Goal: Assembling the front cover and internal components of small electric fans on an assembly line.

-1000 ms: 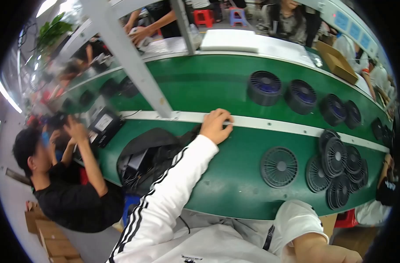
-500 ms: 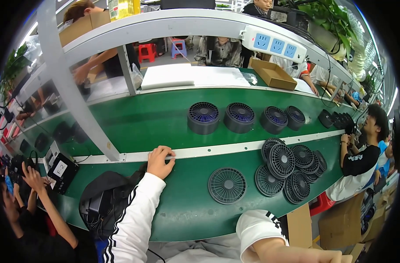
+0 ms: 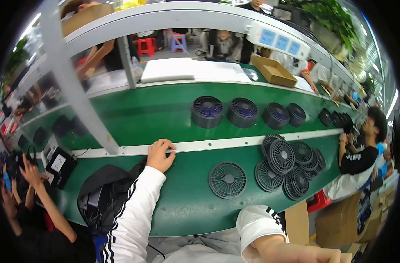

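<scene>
My left hand (image 3: 161,155) rests on the white metal rail (image 3: 200,146) between the belt and the worktop. Its fingers bend over the rail, thumb a little apart, and I see nothing held. Low at the picture's edge, my right hand (image 3: 312,254) points rightward; its fingers are mostly cut off, so what they do is unclear. A single round dark grey fan grille (image 3: 227,180) lies flat on the green worktop (image 3: 187,215). To its right several more grilles (image 3: 281,157) overlap in a loose pile. Neither hand touches the grilles.
Several round fan units (image 3: 207,111) stand on the green belt (image 3: 143,109) beyond the rail. A black bag (image 3: 105,197) lies beside my left forearm, near a black box (image 3: 62,168). A co-worker (image 3: 362,158) sits at the right; another person's hand (image 3: 31,173) is raised at left.
The view has tilted slightly, so the bench sits a little higher in the picture. My left hand has stayed on the rail, and the grilles lie as before.
</scene>
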Demonstrator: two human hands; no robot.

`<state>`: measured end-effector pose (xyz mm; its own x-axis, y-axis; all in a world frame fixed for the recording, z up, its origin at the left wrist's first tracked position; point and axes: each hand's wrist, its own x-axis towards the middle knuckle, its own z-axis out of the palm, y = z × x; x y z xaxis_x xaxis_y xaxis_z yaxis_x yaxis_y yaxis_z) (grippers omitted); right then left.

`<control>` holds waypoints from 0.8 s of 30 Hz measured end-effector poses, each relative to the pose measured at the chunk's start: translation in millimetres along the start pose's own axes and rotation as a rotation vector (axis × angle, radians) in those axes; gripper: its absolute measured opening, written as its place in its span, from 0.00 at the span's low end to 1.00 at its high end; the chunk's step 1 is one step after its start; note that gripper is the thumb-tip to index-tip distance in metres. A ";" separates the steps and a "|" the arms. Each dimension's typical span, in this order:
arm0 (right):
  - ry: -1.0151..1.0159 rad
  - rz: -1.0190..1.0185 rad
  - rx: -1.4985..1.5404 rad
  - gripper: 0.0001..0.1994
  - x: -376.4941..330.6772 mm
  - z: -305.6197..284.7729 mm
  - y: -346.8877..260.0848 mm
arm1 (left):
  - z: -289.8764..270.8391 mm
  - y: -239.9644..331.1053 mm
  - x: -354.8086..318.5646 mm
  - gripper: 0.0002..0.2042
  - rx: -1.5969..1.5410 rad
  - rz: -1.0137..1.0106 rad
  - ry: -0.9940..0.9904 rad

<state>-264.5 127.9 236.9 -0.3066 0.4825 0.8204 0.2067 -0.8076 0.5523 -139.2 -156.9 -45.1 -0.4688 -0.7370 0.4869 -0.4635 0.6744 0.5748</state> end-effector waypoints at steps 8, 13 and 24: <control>0.062 -0.408 -0.282 0.15 -6.4 7.7 11.8 | -22.0 -22.9 -10.7 0.09 0.002 0.040 -0.007; 0.002 -0.483 -0.246 0.16 1.4 -0.5 9.8 | -16.4 -7.5 -3.4 0.08 0.028 0.047 -0.033; 0.013 -0.504 -0.180 0.16 0.9 -4.1 17.7 | -24.3 -16.1 -4.5 0.08 0.031 -0.008 -0.048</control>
<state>-265.0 112.6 246.8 -0.3388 0.8222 0.4574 -0.1316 -0.5227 0.8423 -111.4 -165.6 -40.6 -0.5006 -0.7397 0.4497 -0.4902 0.6704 0.5571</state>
